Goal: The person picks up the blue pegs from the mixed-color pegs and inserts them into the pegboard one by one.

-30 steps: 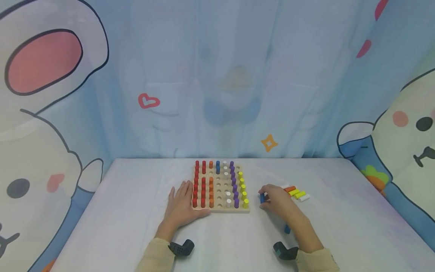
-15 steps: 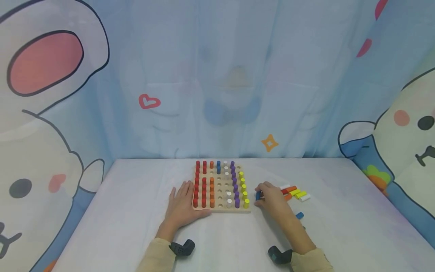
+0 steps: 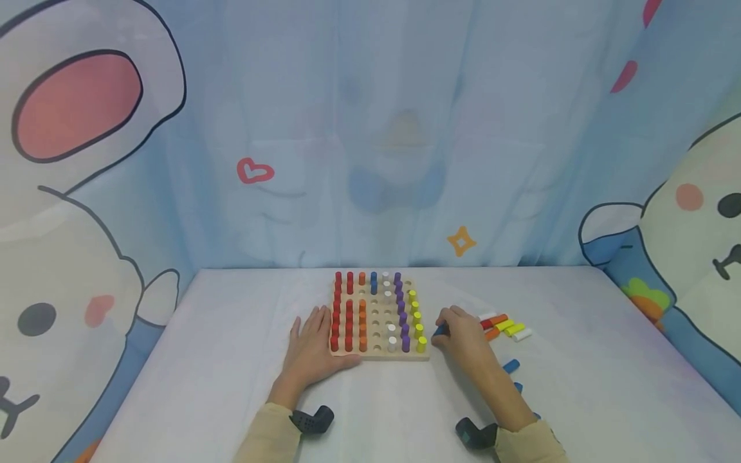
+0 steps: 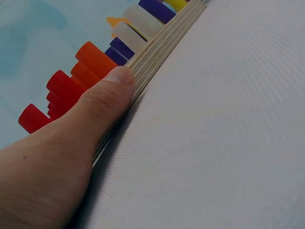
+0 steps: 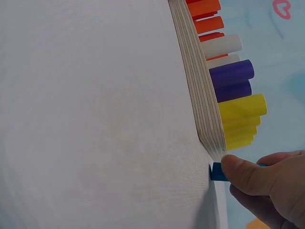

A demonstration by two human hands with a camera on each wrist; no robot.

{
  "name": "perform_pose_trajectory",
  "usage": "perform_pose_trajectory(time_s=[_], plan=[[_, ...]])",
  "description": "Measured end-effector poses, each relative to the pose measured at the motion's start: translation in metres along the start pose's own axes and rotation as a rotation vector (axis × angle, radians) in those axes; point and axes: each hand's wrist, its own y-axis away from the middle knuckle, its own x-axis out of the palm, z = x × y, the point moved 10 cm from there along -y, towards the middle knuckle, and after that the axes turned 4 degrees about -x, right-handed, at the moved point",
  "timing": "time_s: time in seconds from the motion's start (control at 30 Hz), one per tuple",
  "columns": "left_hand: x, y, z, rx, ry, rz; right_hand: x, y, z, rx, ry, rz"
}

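A wooden pegboard carries upright pegs in columns of red, orange, blue, white, purple and yellow. Several of its holes show bare, mostly in the blue column. My left hand rests along the board's left side, fingers straight. In the left wrist view its thumb lies against the front edge. To the right of the board my right hand pinches a blue peg between thumb and fingers. The right wrist view shows one end of that peg, low by the board's corner; the fingers hide the rest.
Beyond my right hand lie loose pegs, among them an orange peg, a yellow peg and a white peg. Blue pegs lie beside my right forearm, partly covered by it. A patterned curtain hangs behind the white table.
My right hand has shifted left toward the board, carrying the blue peg, which now leans over. Loose blue pegs have come into sight beside the forearm. My left hand stays on the board.
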Motion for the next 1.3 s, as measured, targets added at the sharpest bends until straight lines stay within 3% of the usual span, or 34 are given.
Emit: perform_pose_trajectory(time_s=[0.47,0.97,1.3], plan=[[0.0,-0.001,-0.004,0.005,0.01,-0.004,-0.013,0.004,0.014,-0.042,0.012,-0.085],[-0.001,0.0,-0.003,0.011,0.003,-0.012,-0.027,0.007,0.017,-0.002,-0.028,-0.158],[-0.001,0.0,0.0,0.011,0.002,-0.004,-0.045,0.008,0.03,-0.053,-0.027,-0.23]])
